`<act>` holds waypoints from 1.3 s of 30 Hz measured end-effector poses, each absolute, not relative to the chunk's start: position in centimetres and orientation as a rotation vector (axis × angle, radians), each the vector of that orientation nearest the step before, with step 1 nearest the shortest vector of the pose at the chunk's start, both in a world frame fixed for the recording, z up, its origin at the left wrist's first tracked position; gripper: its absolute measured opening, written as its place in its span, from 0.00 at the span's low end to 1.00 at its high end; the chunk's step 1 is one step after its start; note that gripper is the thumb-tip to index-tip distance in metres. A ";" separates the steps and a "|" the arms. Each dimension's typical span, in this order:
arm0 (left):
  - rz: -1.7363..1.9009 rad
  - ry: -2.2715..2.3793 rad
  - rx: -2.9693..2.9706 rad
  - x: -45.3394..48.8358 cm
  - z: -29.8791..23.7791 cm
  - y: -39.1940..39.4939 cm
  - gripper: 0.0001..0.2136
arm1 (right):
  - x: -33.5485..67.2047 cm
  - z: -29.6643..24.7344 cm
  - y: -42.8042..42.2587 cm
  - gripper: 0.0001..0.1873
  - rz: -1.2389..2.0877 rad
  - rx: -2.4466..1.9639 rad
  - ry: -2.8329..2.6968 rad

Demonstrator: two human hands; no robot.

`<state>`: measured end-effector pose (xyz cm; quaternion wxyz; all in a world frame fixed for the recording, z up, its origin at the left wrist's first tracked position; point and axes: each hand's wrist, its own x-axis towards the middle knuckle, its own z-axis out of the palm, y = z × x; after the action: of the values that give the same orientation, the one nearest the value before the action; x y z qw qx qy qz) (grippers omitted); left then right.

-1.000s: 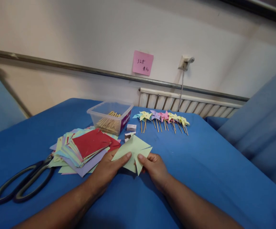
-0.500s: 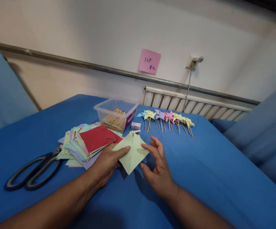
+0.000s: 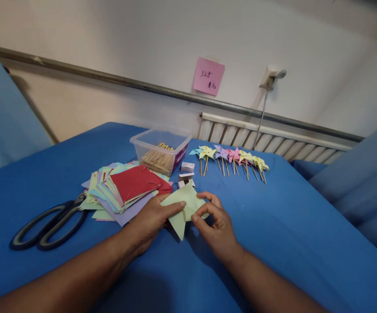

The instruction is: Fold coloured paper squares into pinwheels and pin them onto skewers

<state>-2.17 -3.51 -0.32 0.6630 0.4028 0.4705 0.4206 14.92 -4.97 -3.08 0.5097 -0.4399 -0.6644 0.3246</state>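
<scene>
A pale green paper square (image 3: 193, 203), slit along its creases, is held above the blue cloth between both hands. My left hand (image 3: 157, 219) pinches its left side, thumb on top and fingers underneath. At the right edge, my right hand (image 3: 216, 221) pinches a flap between thumb and index finger and bends it inward. Just beyond the paper stands a small open box (image 3: 185, 177), its contents too small to make out. Left of my hands lies a pile of coloured paper sheets (image 3: 134, 182) with red ones on top.
Large black-handled scissors (image 3: 49, 224) lie at the left. A clear plastic tub (image 3: 139, 148) of thin wooden sticks stands behind the pile, near a small closed box (image 3: 187, 166). Several finished paper pinwheels (image 3: 234, 155) lie in a row at the back right, before a radiator (image 3: 273, 139).
My right thumb and index finger have closed on the right-hand flap and folded it inward. The paper, flat before, is now bent. The camera view has shifted slightly.
</scene>
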 end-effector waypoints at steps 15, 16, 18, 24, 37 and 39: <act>0.907 0.884 0.876 -1.7 0.2 -3.9 0.18 | 14.8 -4.2 -4.3 0.06 0.942 -1.068 -1.433; 0.903 0.884 0.867 -1.7 0.2 -3.9 0.18 | 14.8 -4.2 -4.4 0.06 0.941 -1.069 -1.431; 0.900 0.886 0.858 -1.6 0.2 -3.8 0.19 | 14.8 -4.1 -4.4 0.06 0.945 -1.071 -1.429; 0.928 0.898 0.861 -1.6 0.1 -3.8 0.18 | 14.7 -4.1 -4.5 0.06 0.967 -1.064 -1.432; 0.918 0.925 0.897 -1.5 0.3 -3.8 0.20 | 14.6 -4.0 -4.6 0.06 0.967 -1.053 -1.440; 0.923 0.935 0.891 -1.4 0.3 -4.0 0.19 | 14.6 -4.0 -4.6 0.06 0.970 -1.053 -1.442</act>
<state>-1.44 -3.95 0.31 0.7013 0.4001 0.4198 0.4145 14.60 -4.61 -3.96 0.5269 -0.4403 -0.6031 0.4059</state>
